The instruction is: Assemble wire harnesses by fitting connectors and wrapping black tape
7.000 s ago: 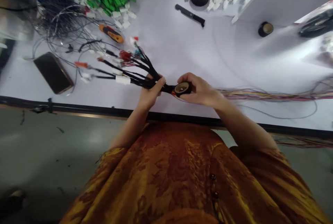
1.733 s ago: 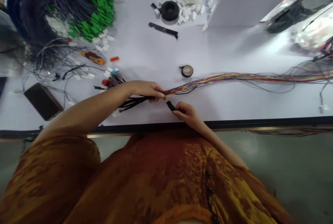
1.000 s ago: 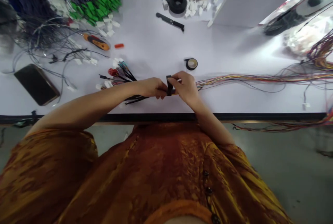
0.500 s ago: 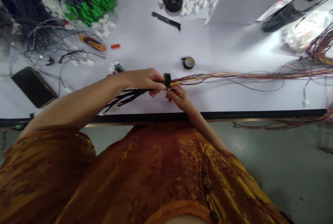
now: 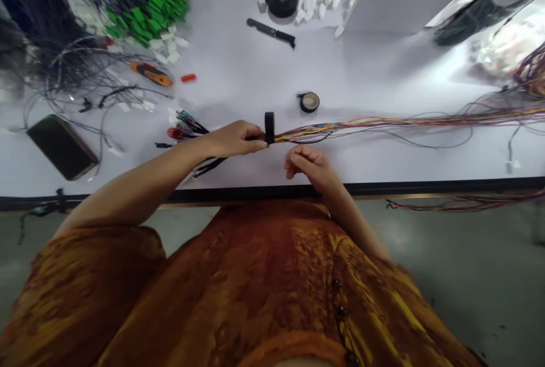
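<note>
My left hand [image 5: 238, 138] is closed around a bundle of coloured wires [image 5: 298, 133], near where black-wrapped branches [image 5: 210, 168] fan out to the left. A roll of black tape [image 5: 269, 127] stands on edge at its fingertips, against the bundle. Below the wires and apart from them is my right hand [image 5: 310, 165], its fingers curled in with nothing visible in them. A short black strand [image 5: 317, 140] sticks out under the bundle, just above that hand.
A second tape roll [image 5: 309, 102] lies behind the bundle. Farther back are a black cutter [image 5: 271, 32], a large black roll [image 5: 283, 0] and white connectors. On the left are an orange-handled tool [image 5: 151, 73], green connectors [image 5: 147, 17] and a phone [image 5: 62, 147]. The table's dark edge [image 5: 264, 192] runs in front.
My right hand has drawn away from the bundle, to the right and toward me. The tape roll at my left fingertips has shifted slightly left and up. More wire ends show beyond my left wrist.
</note>
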Available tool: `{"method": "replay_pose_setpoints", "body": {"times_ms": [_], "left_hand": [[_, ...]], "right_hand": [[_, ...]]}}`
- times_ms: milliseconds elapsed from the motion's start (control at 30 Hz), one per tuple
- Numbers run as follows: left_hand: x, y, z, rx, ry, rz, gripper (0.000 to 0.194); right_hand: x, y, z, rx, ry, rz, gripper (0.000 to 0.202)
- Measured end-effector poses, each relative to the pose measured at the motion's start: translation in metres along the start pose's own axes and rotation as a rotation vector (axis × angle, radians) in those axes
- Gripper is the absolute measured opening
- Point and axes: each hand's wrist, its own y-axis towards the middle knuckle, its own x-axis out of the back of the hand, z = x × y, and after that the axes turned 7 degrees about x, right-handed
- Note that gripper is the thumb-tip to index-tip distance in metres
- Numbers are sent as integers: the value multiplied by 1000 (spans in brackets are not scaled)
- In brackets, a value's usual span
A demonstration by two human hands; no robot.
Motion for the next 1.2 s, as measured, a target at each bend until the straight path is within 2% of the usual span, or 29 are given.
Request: {"method": "replay_pose_setpoints", "body": {"times_ms": [100, 200, 267, 333, 400, 467, 567, 633, 700, 733, 833, 867, 933, 1000, 1100, 1133, 1200], "left_hand": [[9, 1, -5, 35, -113, 125, 38], [7, 4, -10, 47, -145, 144, 39], [3, 5, -10, 55, -110, 55, 41], [-4, 6, -8, 35, -22, -119, 41], [-11, 6, -6, 1, 109, -251, 40], [-16, 6, -7, -28, 222, -265, 41], [-16, 6, -15, -91, 221, -138, 35], [-10, 6, -22, -111, 158, -60, 31], [-2, 7, -28, -89, 97, 10, 32], [1, 8, -30, -69, 63, 50, 34], [9, 13, -38, -28, -60, 222, 36], [11, 15, -41, -24, -94, 276, 34], [11, 19, -44, -19, -133, 331, 32], [8, 22, -43, 4, -118, 285, 35], [-6, 23, -35, 24, 19, 42, 35], [-13, 22, -32, 10, 93, -48, 34], [-27, 21, -28, -22, 257, -178, 35]], "right_hand": [[-2, 5, -28, 31, 51, -57, 30], [-7, 19, -43, 93, -50, -31, 32], [-5, 19, -40, 142, -288, -71, 32], [2, 5, -28, 161, -477, -107, 29], [9, -12, -9, 110, -457, -77, 26], [13, -20, 11, 70, -286, -31, 26], [17, -13, 31, 132, -90, -6, 39], [21, -8, 31, 115, -22, 28, 45], [28, -10, 21, 29, -11, 28, 37], [30, -12, 13, 3, -13, -12, 33], [29, -9, -12, 42, 34, -150, 38], [26, -4, -19, 71, 59, -150, 42], [21, 7, -28, 91, 44, -72, 46], [21, 9, -30, 116, -128, -62, 42], [30, -10, -17, 127, -433, -139, 31], [34, -19, -9, 101, -450, -142, 28], [38, -32, 11, 39, -322, -121, 25]]}}
